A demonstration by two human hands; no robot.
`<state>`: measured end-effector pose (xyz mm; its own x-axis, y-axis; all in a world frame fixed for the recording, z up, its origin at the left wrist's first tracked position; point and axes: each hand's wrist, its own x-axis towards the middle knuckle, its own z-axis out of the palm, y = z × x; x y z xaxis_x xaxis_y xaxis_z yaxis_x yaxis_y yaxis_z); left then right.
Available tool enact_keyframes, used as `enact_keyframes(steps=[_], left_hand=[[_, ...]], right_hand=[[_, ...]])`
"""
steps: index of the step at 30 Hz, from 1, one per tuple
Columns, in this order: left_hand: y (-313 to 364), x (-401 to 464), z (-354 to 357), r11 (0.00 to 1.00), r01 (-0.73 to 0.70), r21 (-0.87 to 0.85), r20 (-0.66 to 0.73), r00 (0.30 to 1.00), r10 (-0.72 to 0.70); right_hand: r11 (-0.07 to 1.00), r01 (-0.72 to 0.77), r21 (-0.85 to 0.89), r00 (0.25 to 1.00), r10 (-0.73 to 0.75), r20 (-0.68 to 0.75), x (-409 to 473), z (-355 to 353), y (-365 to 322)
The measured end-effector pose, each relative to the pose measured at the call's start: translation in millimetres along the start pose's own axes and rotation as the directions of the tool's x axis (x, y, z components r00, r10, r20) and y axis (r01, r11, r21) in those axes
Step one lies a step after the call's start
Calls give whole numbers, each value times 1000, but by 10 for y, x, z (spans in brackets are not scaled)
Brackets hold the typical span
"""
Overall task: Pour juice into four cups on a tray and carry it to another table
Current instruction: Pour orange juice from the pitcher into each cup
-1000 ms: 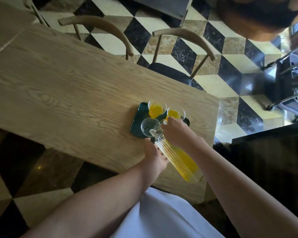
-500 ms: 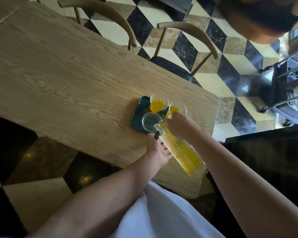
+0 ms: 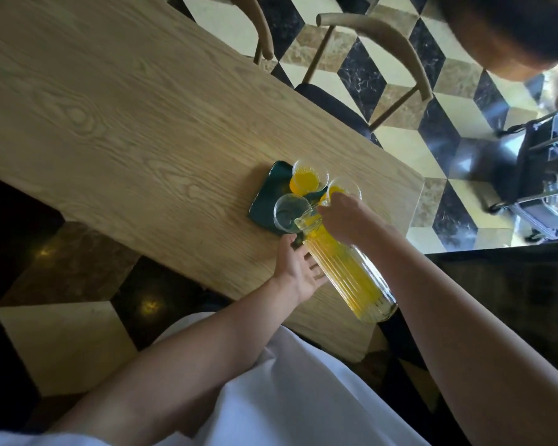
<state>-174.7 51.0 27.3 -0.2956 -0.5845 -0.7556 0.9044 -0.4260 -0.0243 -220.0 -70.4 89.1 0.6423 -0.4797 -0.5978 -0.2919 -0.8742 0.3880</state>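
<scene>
Pitcher [image 3: 342, 265] tipped steeper since last frame, right hand [image 3: 345, 217] clenched on its neck, spout over empty cup [image 3: 290, 212] on tray [image 3: 264, 201]. Left hand [image 3: 298, 268] open, steadying underneath. Third pour starting.

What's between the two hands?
The ribbed glass pitcher of orange juice lies tilted between the left hand and right hand in the head view, its mouth toward the empty cup.

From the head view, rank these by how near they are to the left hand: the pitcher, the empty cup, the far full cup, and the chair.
From the left hand:
1. Pitcher, touching it on its right.
2. Empty cup, just beyond on the tray's near side.
3. Far full cup, at the tray's far edge.
4. Chair, across the table.
</scene>
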Motion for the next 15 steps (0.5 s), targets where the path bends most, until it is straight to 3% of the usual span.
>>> enact_keyframes(steps=[15], left_hand=[[33, 223, -200, 995, 23, -96, 18, 1000, -21]], right_hand=[[986, 106, -127, 993, -98, 65, 187, -185, -30]])
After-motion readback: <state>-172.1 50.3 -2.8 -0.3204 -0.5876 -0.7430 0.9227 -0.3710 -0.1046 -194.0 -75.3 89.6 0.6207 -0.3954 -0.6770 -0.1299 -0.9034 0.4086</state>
